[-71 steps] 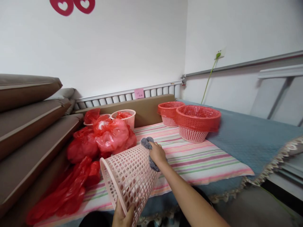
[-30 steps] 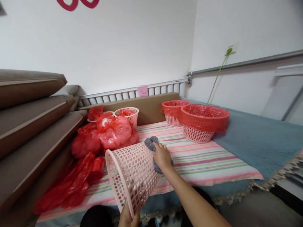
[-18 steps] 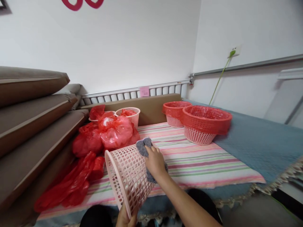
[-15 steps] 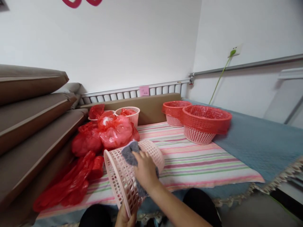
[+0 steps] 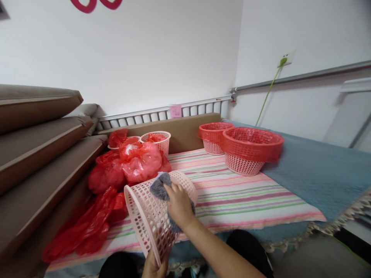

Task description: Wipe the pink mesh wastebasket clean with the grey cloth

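Clasping the tilted basket (image 5: 159, 216) by its rim, the left hand (image 5: 155, 266) seemingly steadies it against a gray cloth (image 5: 159, 188) held beneath the right hand's (image 5: 180, 207) fingers.

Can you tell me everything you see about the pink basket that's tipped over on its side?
The basket is pale pink, looks like plastic, and has holes all over its wall and a smooth, round rim. It's tipped sideways over the striped sheet, open end facing lower left. The left hand grips its rim; the right hand holds a gray cloth against its side.
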The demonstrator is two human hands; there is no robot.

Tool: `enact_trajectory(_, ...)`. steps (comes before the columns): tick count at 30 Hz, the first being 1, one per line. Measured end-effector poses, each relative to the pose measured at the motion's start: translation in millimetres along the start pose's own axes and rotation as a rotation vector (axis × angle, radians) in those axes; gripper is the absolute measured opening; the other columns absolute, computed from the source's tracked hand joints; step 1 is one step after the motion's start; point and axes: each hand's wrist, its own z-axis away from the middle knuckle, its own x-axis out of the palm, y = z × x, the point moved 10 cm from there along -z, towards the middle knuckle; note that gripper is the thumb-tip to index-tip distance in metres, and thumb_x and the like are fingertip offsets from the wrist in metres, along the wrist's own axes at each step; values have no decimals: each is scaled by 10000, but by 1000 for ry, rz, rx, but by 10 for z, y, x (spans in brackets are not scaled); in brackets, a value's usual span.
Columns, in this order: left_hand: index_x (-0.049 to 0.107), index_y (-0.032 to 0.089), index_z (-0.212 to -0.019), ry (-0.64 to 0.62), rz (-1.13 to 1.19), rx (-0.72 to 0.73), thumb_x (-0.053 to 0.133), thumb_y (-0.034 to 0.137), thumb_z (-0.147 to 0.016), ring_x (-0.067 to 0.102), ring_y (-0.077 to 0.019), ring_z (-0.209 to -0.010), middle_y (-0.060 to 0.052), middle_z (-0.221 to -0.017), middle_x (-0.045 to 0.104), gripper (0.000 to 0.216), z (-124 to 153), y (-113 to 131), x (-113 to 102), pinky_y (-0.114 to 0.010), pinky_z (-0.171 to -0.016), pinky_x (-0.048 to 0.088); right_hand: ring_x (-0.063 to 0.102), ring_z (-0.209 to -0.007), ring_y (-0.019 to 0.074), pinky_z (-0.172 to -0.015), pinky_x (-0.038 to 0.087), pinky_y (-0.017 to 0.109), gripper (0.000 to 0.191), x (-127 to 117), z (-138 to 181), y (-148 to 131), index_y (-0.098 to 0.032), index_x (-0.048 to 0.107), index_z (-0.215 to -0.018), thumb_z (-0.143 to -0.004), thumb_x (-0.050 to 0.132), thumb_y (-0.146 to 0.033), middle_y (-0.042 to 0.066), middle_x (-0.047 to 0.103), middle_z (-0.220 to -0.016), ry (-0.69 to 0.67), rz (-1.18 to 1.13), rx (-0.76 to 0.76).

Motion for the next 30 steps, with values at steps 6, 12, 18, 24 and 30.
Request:
enact_trajectory(6,630,274,-1191,-215,73,17,757,318,-706,513,-299,-1253,-95,-1315,605,503,31,-9,257,-432,-1101,350,514,-1028,249,-833,378,321,505,-18,-154,1028,-196,517,-1301,-808,465,-99,99,587,-1199,6,209,322)
enact_trajectory(12,354,147,-1400,80,132,-5,766,289,-685,564,-330,-1192,-199,-1305,593,838,-241,583,212,-465,-1061,394,509,-1017,249,-840,374,311,509,-5,-72,1069,-206,517,-1304,-804,490,-115,80,599,-1169,44,252,288)
enact_trajectory(18,370,128,-1365,134,331,-71,807,282,-579,601,-393,-1115,-242,-1319,562,913,-258,668,234,-501,-875,530,503,-1033,253,-888,366,308,537,4,13,1006,-171,522,-1306,-779,478,-80,93,601,-1171,56,235,265)
enact_trajectory(24,335,118,-1359,57,313,-84,779,246,-634,569,-374,-1169,-258,-1368,506,859,-120,581,297,-474,-927,505,505,-1047,274,-895,375,332,506,-2,30,884,-157,536,-1289,-785,497,-117,114,609,-1152,56,210,261)
enact_trajectory(30,402,131,-1355,71,253,-70,773,256,-619,554,-371,-1190,-221,-1331,561,834,-136,617,289,-467,-962,474,480,-1121,271,-977,349,350,544,-32,12,632,-148,536,-1289,-751,482,-88,114,586,-1221,52,95,213)
